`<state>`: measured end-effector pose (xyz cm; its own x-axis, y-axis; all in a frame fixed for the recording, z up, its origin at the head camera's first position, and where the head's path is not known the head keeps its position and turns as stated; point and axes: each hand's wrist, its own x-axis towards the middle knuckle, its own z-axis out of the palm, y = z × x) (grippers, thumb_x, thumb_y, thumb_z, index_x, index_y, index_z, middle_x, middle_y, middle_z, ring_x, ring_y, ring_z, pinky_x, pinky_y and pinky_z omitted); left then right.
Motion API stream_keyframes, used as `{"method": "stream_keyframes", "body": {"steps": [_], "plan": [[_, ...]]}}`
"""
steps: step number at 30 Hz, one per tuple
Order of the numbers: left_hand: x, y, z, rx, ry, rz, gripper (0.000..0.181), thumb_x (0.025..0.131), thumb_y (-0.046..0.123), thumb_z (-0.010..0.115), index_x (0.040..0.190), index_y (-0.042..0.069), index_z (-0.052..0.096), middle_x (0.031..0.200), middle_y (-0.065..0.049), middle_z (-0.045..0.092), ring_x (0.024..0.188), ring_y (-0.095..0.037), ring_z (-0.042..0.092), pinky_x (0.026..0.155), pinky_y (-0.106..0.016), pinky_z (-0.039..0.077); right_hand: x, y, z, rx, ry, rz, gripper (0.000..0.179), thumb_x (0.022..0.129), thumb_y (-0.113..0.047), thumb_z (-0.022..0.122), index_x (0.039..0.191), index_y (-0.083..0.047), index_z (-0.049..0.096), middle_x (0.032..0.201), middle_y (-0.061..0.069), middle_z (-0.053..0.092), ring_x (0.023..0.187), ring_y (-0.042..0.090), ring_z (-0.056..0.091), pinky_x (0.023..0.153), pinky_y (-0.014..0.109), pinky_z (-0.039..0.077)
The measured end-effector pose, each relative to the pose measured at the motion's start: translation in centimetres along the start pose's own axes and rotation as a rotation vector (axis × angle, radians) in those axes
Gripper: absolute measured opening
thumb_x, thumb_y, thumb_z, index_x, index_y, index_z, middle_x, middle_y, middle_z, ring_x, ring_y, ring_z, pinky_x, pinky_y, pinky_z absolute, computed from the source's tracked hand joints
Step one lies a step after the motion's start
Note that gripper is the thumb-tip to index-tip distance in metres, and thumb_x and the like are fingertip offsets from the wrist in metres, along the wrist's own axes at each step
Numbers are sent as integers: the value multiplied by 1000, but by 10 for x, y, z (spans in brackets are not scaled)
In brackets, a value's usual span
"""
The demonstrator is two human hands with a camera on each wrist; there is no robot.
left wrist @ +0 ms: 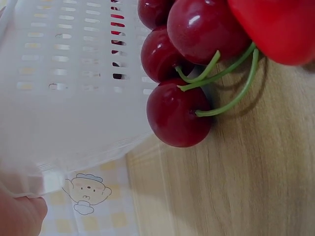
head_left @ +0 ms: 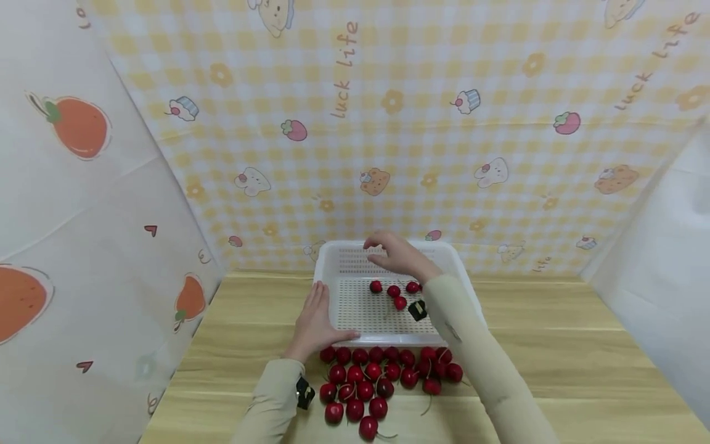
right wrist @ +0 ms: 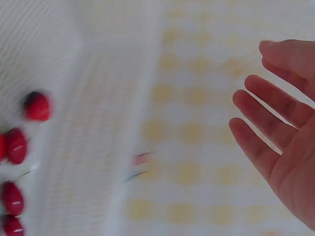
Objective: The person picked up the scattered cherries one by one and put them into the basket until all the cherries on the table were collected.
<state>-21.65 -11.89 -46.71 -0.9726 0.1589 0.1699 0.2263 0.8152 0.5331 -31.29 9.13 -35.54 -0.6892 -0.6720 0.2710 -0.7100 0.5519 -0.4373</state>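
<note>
A white plastic basket (head_left: 388, 339) with slotted walls stands on the table. My left hand (head_left: 318, 324) rests at its front left corner, fingers extended along the left rim and thumb lying along the front rim. Over the back part of the basket, my right hand (head_left: 392, 253) is raised with its fingers parted and nothing between them; the right wrist view shows its palm (right wrist: 300, 167). Several red cherries (head_left: 400, 303) lie on the basket floor, some partly hidden by the right forearm. More dark red cherries (head_left: 355, 374), some with green stems (left wrist: 234, 101), lie in front of the basket.
The wood-grain table (head_left: 244, 345) extends to both sides of the basket. A yellow checked cloth (head_left: 399, 154) hangs right behind it, and white printed cloth (head_left: 111, 203) covers the left side. Both wrists wear small black devices (head_left: 304, 393).
</note>
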Motion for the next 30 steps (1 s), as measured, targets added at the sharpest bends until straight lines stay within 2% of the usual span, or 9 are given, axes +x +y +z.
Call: {"method": "stream_keyframes", "body": {"steps": [2, 5, 7, 9, 12, 15, 19, 24, 30], "plan": [[1, -1, -1, 7, 1, 5, 128, 52, 68, 72, 140, -8, 19, 148, -24, 14, 138, -32, 9, 111, -44, 16, -18, -24, -9, -28, 65, -99, 20, 84, -9, 63, 103, -5, 62, 102, 7, 61, 101, 24, 56, 89, 37, 47], [2, -1, -2, 20, 7, 16, 127, 52, 67, 73, 141, -7, 20, 147, -25, 16, 138, -33, 10, 110, -45, 18, -47, -56, -11, -56, 166, -259, 22, 80, -7, 67, 101, -6, 63, 100, 4, 62, 97, 20, 59, 86, 33, 50], [2, -1, -2, 17, 13, 20, 126, 53, 66, 73, 141, -7, 20, 147, -25, 16, 138, -33, 10, 110, -46, 18, -67, -71, -6, -47, 207, -335, 24, 77, -7, 68, 101, -6, 62, 100, 4, 63, 94, 17, 60, 82, 30, 51], [1, 0, -3, 16, 7, 18, 126, 53, 66, 73, 141, -6, 19, 147, -25, 16, 138, -33, 10, 110, -45, 18, -86, -80, 5, -14, 217, -369, 26, 76, -7, 69, 102, -6, 62, 100, 4, 63, 94, 15, 59, 82, 27, 51], [0, 2, -4, 5, -2, 15, 127, 52, 66, 73, 141, -7, 19, 147, -25, 15, 138, -33, 9, 111, -45, 17, -112, -88, 27, 38, 175, -336, 28, 77, -10, 68, 104, -7, 62, 101, 2, 62, 94, 12, 58, 83, 23, 50], [-1, 3, -3, 10, -8, 15, 128, 52, 67, 73, 141, -7, 19, 147, -25, 15, 138, -33, 9, 111, -45, 17, -136, -94, 53, 61, 98, -239, 27, 77, -16, 69, 104, -11, 63, 101, -2, 61, 93, 8, 58, 81, 20, 49], [-1, 2, -3, 26, -9, 10, 127, 52, 68, 72, 141, -7, 19, 148, -24, 15, 138, -32, 9, 111, -43, 17, -158, -97, 88, 32, -42, -110, 29, 78, -21, 69, 106, -13, 64, 102, -5, 60, 91, 5, 56, 77, 16, 49], [-1, 3, -3, 21, -16, 7, 127, 52, 67, 72, 141, -6, 18, 148, -23, 14, 138, -32, 8, 111, -43, 17, -172, -94, 123, -3, -198, -12, 31, 81, -27, 68, 110, -16, 65, 100, -9, 58, 84, -1, 51, 70, 14, 48], [-1, 6, -5, 10, -19, 1, 126, 53, 66, 72, 141, -6, 19, 148, -23, 15, 138, -32, 8, 111, -44, 18, -176, -88, 145, -43, -227, 20, 31, 80, -29, 69, 109, -19, 65, 95, -12, 56, 79, -2, 48, 67, 16, 46]]}}
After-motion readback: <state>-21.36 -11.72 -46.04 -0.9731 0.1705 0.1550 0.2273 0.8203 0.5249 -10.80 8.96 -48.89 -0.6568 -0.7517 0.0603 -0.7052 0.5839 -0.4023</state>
